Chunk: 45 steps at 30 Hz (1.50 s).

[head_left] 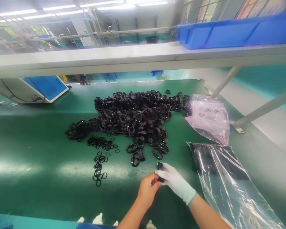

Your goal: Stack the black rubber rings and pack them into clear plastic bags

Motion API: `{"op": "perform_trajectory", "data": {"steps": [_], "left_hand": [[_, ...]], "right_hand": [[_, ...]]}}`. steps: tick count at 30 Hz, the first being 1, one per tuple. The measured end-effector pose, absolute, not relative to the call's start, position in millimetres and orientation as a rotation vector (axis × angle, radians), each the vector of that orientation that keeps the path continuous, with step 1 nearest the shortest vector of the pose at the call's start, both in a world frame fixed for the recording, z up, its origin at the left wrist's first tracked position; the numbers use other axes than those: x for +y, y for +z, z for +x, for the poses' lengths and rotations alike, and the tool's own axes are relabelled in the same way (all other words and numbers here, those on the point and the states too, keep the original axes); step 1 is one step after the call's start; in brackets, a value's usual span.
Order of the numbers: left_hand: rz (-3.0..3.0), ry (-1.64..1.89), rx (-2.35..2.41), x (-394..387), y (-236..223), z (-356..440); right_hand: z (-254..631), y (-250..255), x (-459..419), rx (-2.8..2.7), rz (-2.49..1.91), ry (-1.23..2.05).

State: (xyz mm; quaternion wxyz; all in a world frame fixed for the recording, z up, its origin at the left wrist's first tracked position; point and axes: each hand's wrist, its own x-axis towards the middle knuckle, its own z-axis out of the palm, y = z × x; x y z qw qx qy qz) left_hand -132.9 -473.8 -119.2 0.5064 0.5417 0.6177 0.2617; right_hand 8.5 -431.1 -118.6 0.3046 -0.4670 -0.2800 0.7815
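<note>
My right hand [173,180], in a white glove, is closed around a small black coiled cable [160,166] held above the green mat. My left hand [148,188], bare, has its fingers pinched at the lower side of the same coil; a band between those fingertips cannot be made out. Just beyond my hands lie a few loose coiled cables [135,159], in front of a large heap of black coiled cables [133,117]. To the left, small black rings [98,168] are scattered on the mat, with a denser cluster of rings [101,142] behind them.
A clear plastic bag [228,184] with black contents lies at right, a pink printed bag [208,117] behind it. Over the green-topped table [38,178] runs a white shelf [109,58] carrying a blue bin [235,33]. A blue and grey machine [45,89] stands back left.
</note>
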Motion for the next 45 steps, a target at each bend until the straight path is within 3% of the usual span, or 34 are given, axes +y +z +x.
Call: {"op": "perform_trajectory", "data": {"steps": [7,11,17,25,29,33,41,45], "left_hand": [[1.731,0.405,2.024,-409.0,-95.2,-187.6],[1.945,0.273,1.849,-380.2,-95.9,-194.9],[1.723,0.629,1.487,-417.0,-104.1,-187.0],[2.080,0.095,1.619,-445.1,-116.1,-154.7],[2.203,-0.226,1.684,-438.8,-108.8,-127.2],[2.175,-0.254,1.745,-437.1,-105.1,-127.2],[1.674,0.265,1.503,-442.6,-105.6,-151.9],[1.524,0.338,1.548,-453.1,-118.7,-147.4]], "right_hand": [[6.7,-108.5,-432.0,-1.470,-1.851,1.351],[-7.2,-114.5,-433.2,-1.340,-1.836,1.585],[-2.0,-131.7,-439.7,-1.154,-1.752,1.676],[2.7,-130.3,-434.0,-1.686,-2.033,1.162],[6.7,-132.6,-429.0,-1.536,-2.009,1.388],[10.8,-132.2,-429.3,-1.341,-2.009,1.591],[8.4,-133.0,-435.2,-1.073,-1.801,1.721],[11.4,-132.5,-435.3,-1.101,-1.773,1.724]]}}
